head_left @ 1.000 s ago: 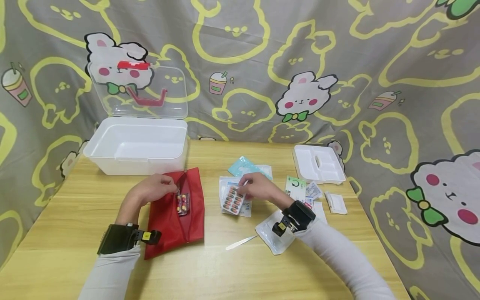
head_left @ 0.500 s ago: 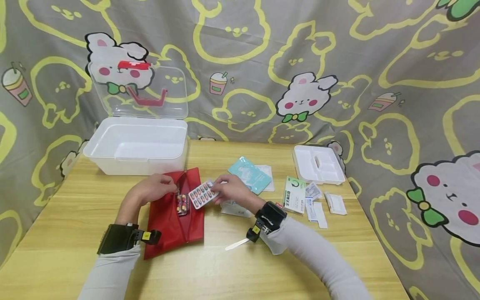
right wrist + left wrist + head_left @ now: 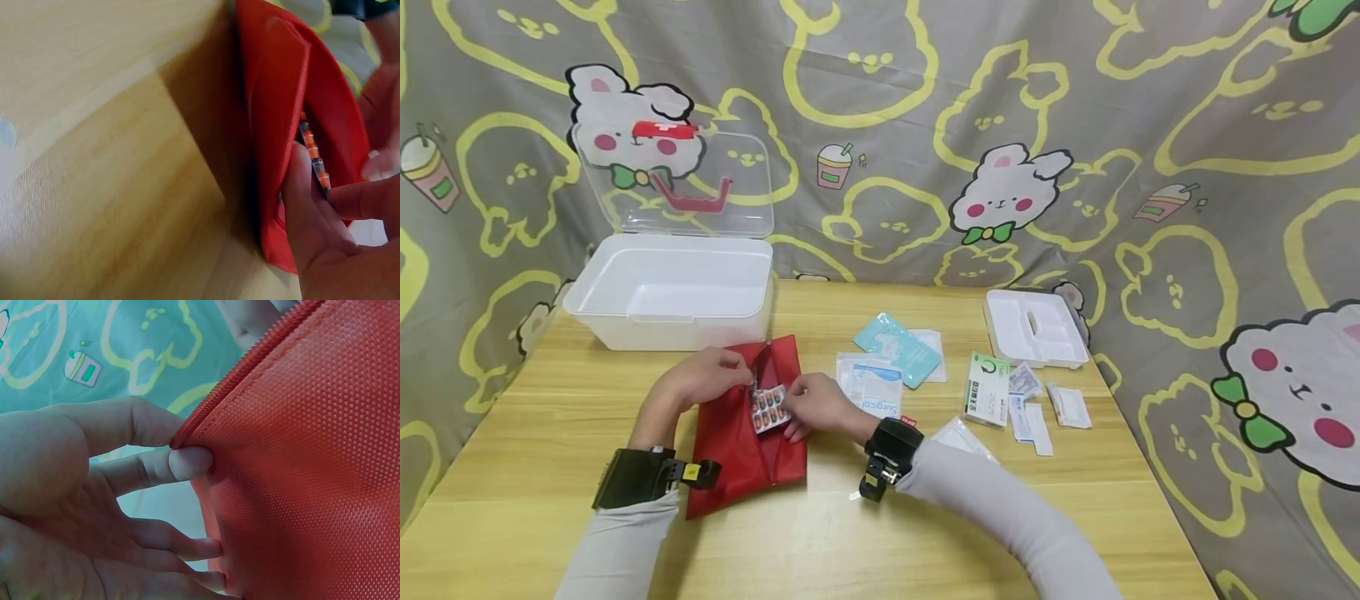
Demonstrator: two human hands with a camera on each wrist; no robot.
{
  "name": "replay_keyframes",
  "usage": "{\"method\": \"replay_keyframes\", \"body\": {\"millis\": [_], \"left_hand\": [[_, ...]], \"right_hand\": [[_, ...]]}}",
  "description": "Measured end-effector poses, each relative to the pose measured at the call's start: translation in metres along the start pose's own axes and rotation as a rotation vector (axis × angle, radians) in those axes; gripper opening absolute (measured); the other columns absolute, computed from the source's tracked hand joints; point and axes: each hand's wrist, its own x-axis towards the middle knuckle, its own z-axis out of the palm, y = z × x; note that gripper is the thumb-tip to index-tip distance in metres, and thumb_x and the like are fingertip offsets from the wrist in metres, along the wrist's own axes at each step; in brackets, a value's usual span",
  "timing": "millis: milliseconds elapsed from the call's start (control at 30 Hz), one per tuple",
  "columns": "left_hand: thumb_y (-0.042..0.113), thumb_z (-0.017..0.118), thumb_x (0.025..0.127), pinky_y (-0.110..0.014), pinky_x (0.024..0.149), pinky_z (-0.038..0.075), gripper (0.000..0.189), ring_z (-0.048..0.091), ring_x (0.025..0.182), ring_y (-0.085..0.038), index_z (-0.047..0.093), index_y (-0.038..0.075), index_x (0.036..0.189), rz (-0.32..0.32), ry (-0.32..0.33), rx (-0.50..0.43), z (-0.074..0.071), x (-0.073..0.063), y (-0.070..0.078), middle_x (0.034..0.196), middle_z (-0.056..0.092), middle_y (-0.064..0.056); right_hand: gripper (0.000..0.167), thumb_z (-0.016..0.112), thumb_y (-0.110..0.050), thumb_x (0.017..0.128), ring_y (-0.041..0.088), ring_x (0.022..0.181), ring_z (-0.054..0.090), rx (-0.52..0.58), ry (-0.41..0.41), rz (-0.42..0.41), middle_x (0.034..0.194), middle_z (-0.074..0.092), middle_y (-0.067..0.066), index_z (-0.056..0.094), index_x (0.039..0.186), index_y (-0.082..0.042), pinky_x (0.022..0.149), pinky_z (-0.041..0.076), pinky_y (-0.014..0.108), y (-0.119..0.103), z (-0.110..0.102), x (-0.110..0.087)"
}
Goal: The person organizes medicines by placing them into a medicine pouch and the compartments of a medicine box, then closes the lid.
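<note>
A red zippered pouch (image 3: 730, 446) lies on the table with its mouth spread apart. My left hand (image 3: 707, 375) pinches the zipper edge of the pouch; the left wrist view shows thumb and finger (image 3: 190, 464) gripping the red fabric. Between the fingertips of my right hand (image 3: 820, 404) is a blister pack of capsules (image 3: 769, 408), held at the pouch opening. In the right wrist view the blister pack (image 3: 314, 156) stands edge-on, partly inside the pouch (image 3: 275, 81). The pack seen in the pouch earlier is hidden now.
An open white box (image 3: 677, 329) with a clear lid stands behind the pouch. To the right lie Surgicol-marked packets (image 3: 876, 392), a teal packet (image 3: 902, 350), a green-and-white carton (image 3: 987, 390) and small sachets (image 3: 1025, 382). A white compartment tray (image 3: 1037, 329) sits at the back right.
My right hand has carried the capsule blister pack leftward from above the packets to the pouch opening. My left hand keeps its hold on the pouch edge.
</note>
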Motion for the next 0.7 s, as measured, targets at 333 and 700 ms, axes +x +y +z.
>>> {"method": "replay_keyframes", "body": {"millis": [333,700], "left_hand": [[0.02,0.059,0.095,-0.032,0.064,0.04,0.019,0.052,0.077,-0.022,0.062,0.007,0.081,-0.004,-0.008,0.005,-0.002,0.001,0.001,0.072,0.052,-0.006],[0.02,0.058,0.095,-0.032,0.063,0.039,0.021,0.052,0.073,-0.022,0.06,0.006,0.079,0.005,-0.01,0.002,-0.003,0.0,0.004,0.068,0.05,-0.005]], "right_hand": [[0.022,0.056,-0.007,0.1,0.016,0.047,0.064,-0.237,0.048,-0.057,0.063,0.069,0.01,0.059,0.078,-0.005,0.046,0.055,0.029,-0.008,0.018,0.007],[0.036,0.058,-0.013,0.094,0.005,0.047,0.046,-0.585,0.145,-0.205,0.052,0.044,-0.007,0.045,0.061,-0.017,0.043,0.035,0.017,-0.006,0.03,0.02]]}}
